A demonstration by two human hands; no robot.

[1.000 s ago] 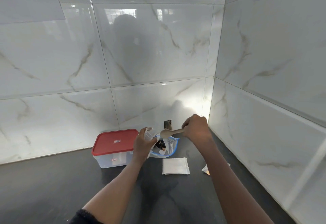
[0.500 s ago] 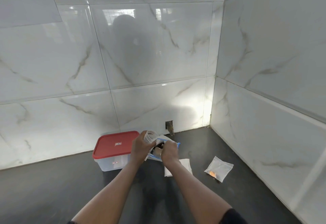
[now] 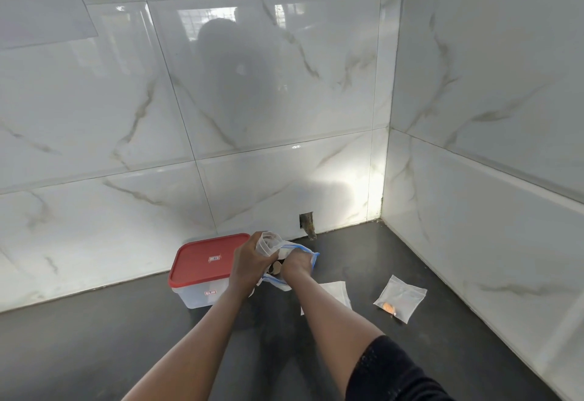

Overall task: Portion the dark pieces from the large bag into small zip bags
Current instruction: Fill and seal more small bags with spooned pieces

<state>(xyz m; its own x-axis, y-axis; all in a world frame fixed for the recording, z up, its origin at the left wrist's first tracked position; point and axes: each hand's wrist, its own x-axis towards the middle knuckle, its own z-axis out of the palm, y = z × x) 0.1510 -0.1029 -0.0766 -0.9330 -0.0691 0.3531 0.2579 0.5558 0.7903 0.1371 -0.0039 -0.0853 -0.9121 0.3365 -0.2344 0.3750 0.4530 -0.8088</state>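
The large clear bag with a blue zip edge [image 3: 311, 258] lies on the dark counter near the back wall. My right hand [image 3: 295, 264] reaches down into its mouth; its fingers are hidden inside, with a wooden spoon end [image 3: 275, 269] showing beside it. My left hand [image 3: 249, 263] grips a small clear zip bag [image 3: 268, 242] held open just above the large bag. The dark pieces are mostly hidden by my hands.
A clear box with a red lid [image 3: 205, 258] stands left of my hands. A flat stack of small bags [image 3: 336, 293] lies under my right forearm. Another small bag [image 3: 400, 298] with something orange inside lies to the right, near the tiled side wall.
My right hand came down from above the large bag, where it held the wooden spoon, and went into the bag's mouth. The left hand stayed on the small bag.
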